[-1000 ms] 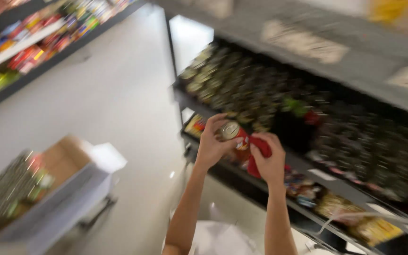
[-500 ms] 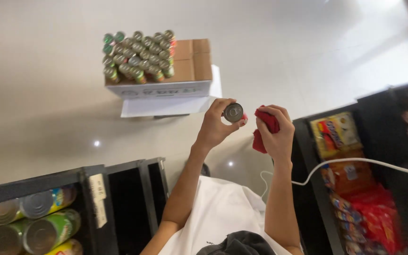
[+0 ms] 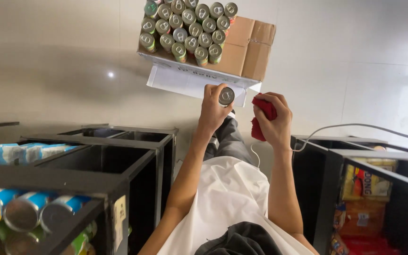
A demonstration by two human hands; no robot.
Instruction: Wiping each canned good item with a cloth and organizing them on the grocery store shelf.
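My left hand [image 3: 212, 107] grips a can [image 3: 226, 96] at its side, fingertips wrapped around it, silver top facing the camera. My right hand [image 3: 274, 118] is closed around a red cloth [image 3: 261, 119], just beside the can and not touching it. Beyond both hands, a cardboard box [image 3: 246, 45] holds rows of cans [image 3: 187, 28]. Dark shelves [image 3: 133, 156] flank my arms.

The left hand [image 3: 213, 106] wraps a can [image 3: 226, 96] so that only its round end shows; the right hand [image 3: 274, 118] covers most of a red cloth [image 3: 260, 123]; the tray of cans [image 3: 185, 28] is cut off by the top edge; the shelf cans [image 3: 22, 212] run off the left edge; packets [image 3: 369, 182] at right sit half behind shelf bars, too dim to tell apart.
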